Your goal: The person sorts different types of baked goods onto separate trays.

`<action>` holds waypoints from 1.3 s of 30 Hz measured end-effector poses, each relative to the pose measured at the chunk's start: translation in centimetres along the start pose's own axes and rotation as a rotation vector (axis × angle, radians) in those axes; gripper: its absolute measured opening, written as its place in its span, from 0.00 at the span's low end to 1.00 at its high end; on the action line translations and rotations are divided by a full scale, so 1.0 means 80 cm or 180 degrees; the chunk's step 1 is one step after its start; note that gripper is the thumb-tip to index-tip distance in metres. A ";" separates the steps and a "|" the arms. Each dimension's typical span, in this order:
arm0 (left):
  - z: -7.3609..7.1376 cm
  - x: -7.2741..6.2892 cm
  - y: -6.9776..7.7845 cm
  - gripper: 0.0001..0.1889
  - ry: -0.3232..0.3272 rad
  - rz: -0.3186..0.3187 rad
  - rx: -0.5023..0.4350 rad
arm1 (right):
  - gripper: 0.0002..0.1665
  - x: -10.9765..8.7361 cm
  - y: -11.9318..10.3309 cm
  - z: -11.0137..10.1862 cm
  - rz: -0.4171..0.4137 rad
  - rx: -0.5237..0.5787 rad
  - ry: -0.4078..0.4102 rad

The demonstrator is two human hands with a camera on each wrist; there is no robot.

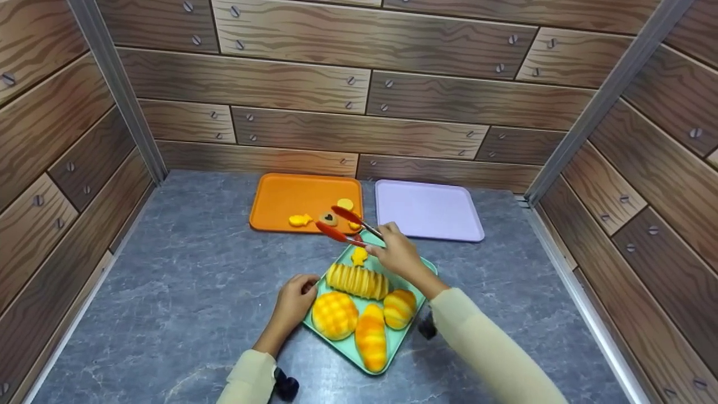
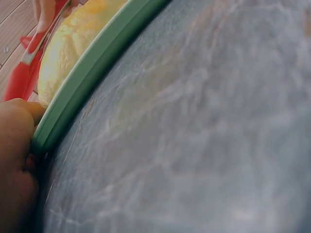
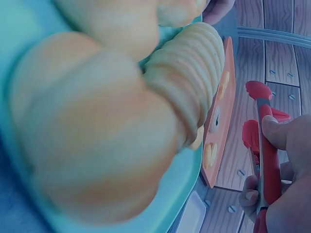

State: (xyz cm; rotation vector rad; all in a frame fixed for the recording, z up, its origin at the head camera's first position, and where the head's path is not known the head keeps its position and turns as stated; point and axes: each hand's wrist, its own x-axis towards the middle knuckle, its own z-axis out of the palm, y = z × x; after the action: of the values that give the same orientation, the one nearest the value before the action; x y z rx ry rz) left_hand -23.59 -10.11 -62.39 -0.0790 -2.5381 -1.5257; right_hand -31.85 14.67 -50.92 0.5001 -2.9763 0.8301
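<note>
My right hand (image 1: 401,255) grips red-tipped tongs (image 1: 332,232); their arms are spread above the front right of the orange tray (image 1: 280,196). Beneath and around the tips lie a heart-marked cookie (image 1: 328,218), a yellow fish-shaped piece (image 1: 300,220) and a yellow round piece (image 1: 345,204). My left hand (image 1: 296,297) pinches the rim of the mint-green tray (image 2: 73,92) at its left corner. On that tray are a ridged loaf (image 1: 357,281), a round checked bun (image 1: 335,315), a long bread roll (image 1: 371,339), a small striped roll (image 1: 400,309) and a small yellow piece (image 1: 359,257).
A lilac tray (image 1: 426,207) lies at the back right, beside the orange one. Grey marbled tabletop (image 1: 185,269) surrounds the trays. Wood-patterned walls (image 1: 314,84) stand behind and on both sides.
</note>
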 end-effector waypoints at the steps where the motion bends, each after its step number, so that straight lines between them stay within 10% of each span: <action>1: 0.000 0.000 0.000 0.09 -0.0006 -0.0003 -0.0008 | 0.33 -0.005 0.005 -0.003 -0.0023 0.0017 0.0017; 18: 0.002 0.000 -0.002 0.08 0.0063 0.0062 0.0064 | 0.34 -0.080 0.085 -0.028 0.0162 0.0051 0.0061; 39: 0.002 0.001 -0.002 0.08 0.0045 0.0009 0.0030 | 0.33 -0.080 0.110 -0.019 0.0249 -0.0167 0.0132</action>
State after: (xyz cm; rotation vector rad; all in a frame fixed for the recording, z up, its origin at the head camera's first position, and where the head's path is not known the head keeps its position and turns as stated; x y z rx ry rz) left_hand -23.68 -10.06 -62.61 -0.0703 -2.5330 -1.5080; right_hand -28.62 24.48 -54.64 0.3622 -2.9878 0.7558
